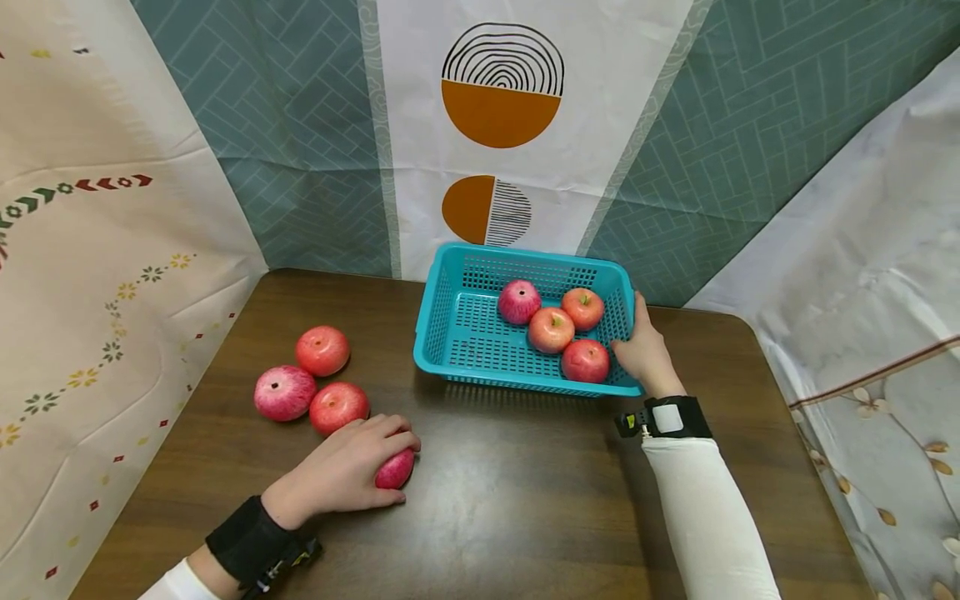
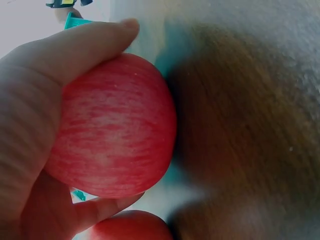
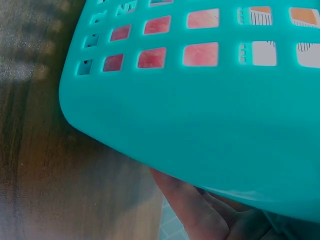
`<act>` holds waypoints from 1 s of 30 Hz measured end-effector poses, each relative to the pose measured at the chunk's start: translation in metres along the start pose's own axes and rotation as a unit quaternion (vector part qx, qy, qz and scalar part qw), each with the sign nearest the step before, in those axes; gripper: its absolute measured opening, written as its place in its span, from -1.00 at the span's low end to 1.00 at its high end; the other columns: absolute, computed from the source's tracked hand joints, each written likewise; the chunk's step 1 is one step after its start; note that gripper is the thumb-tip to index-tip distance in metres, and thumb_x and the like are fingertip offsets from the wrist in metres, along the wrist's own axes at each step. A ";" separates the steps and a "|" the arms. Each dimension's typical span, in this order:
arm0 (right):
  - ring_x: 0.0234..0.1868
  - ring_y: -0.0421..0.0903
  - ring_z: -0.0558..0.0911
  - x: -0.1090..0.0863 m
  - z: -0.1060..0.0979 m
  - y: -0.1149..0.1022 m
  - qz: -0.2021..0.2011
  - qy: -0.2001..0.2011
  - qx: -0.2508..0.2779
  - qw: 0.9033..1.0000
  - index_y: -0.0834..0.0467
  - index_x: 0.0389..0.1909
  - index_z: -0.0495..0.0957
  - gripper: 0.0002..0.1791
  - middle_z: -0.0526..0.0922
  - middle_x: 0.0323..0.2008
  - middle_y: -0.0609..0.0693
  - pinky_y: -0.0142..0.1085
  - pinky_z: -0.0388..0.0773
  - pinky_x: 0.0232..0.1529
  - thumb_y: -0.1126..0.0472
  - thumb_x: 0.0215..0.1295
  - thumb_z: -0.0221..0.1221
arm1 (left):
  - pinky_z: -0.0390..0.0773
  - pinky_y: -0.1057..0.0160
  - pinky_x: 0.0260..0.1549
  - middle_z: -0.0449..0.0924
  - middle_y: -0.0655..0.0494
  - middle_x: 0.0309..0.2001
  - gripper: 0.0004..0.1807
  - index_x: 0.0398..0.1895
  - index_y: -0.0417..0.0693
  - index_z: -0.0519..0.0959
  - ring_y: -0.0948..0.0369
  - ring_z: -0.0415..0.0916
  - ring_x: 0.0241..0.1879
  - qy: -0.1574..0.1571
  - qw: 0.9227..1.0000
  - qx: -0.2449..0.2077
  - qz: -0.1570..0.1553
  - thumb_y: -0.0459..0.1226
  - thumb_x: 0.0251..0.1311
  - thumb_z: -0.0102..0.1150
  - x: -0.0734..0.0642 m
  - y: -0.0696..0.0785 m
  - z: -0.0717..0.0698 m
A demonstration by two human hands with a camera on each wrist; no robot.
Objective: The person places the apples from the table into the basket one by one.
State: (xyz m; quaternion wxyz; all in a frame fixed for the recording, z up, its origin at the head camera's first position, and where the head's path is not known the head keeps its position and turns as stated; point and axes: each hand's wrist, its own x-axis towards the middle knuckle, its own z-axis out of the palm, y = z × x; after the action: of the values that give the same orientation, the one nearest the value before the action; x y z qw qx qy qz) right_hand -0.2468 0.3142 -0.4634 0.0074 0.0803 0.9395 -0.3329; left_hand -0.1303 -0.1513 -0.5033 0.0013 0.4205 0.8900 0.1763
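My left hand [image 1: 352,467] curls over a red apple [image 1: 395,469] on the table, its palm and most of the fruit's top hiding it in the head view. In the left wrist view, the thumb and fingers wrap around this apple [image 2: 115,130], which shows streaky red skin. At the right end of a turquoise plastic basket [image 1: 487,379], my right hand [image 1: 647,354] grips the short side, thumb over the rim. Several red apples [image 1: 552,330] lie inside toward that end. The right wrist view shows the basket's slotted wall [image 3: 165,105] with fingers [image 3: 190,205] beyond its edge.
Three more apples stand in a cluster left of my left hand: one at the back [image 1: 322,351], a pinker one [image 1: 285,392] and one right beside the hand [image 1: 339,407]. A brown wooden table [image 1: 510,500] lies under everything. Patterned cloths [image 1: 300,125] hang behind and at both sides.
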 end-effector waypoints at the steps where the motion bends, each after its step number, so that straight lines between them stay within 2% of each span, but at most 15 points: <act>1: 0.15 0.43 0.41 0.000 0.000 0.000 -0.001 0.000 0.000 1.000 0.04 0.58 -0.44 0.02 0.25 0.33 0.47 0.39 0.37 0.05 0.31 0.34 0.08 | 0.57 0.09 -0.16 0.46 0.31 -0.03 -0.36 0.00 0.21 0.56 0.31 0.36 -0.02 0.000 1.000 0.001 0.000 0.14 -0.20 0.53 0.000 0.000 0.000; 11: 0.13 0.42 0.43 -0.001 0.000 0.001 0.000 -0.001 0.005 1.000 0.03 0.57 -0.45 0.04 0.25 0.33 0.47 0.39 0.38 0.04 0.33 0.34 0.09 | 0.57 0.12 -0.23 0.43 0.33 -0.08 -0.43 -0.01 0.26 0.57 0.32 0.36 -0.11 0.003 1.000 0.001 0.008 0.06 -0.18 0.52 0.002 0.001 0.003; 25: 0.11 0.40 0.45 0.000 0.001 0.000 -0.002 0.004 0.001 1.000 0.04 0.58 -0.42 0.03 0.28 0.31 0.46 0.37 0.40 0.06 0.32 0.32 0.08 | 0.57 0.18 -0.29 0.42 0.35 -0.12 -0.50 -0.10 0.26 0.58 0.35 0.34 -0.15 0.008 1.000 0.010 0.019 0.04 -0.19 0.50 0.003 -0.001 0.005; 30: 0.13 0.41 0.43 0.000 0.001 -0.001 -0.002 0.004 0.003 1.000 0.05 0.58 -0.42 0.02 0.27 0.33 0.45 0.38 0.38 0.05 0.32 0.32 0.08 | 0.58 0.21 -0.28 0.38 0.43 -0.11 -0.52 -0.08 0.30 0.57 0.38 0.33 -0.13 0.003 0.999 -0.029 0.015 0.06 -0.13 0.48 0.003 0.000 0.004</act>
State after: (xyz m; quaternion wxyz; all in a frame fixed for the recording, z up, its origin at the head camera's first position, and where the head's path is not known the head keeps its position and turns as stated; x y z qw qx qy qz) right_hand -0.2469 0.3131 -0.4638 0.0025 0.0801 0.9387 -0.3352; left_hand -0.1320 -0.1480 -0.5064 0.0080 0.4327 0.8783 0.2034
